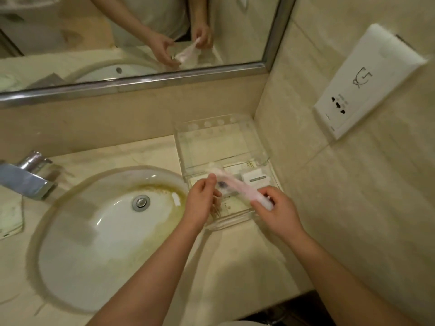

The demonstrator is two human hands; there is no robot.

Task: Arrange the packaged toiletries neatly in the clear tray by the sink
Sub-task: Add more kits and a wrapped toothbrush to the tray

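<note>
A clear plastic tray sits on the counter in the corner, right of the sink. A long pink-and-white packaged toiletry is held slanted over the tray's front section. My left hand pinches its far upper end. My right hand grips its near lower end. Inside the tray lie a white packet with a dark stripe and flat pale packets under my hands. The tray's raised rear shelf has a row of round holes.
A stained oval sink with a metal drain fills the left. A chrome faucet stands at far left. A mirror runs along the back wall. A white socket panel hangs on the right wall. The counter edge is near me.
</note>
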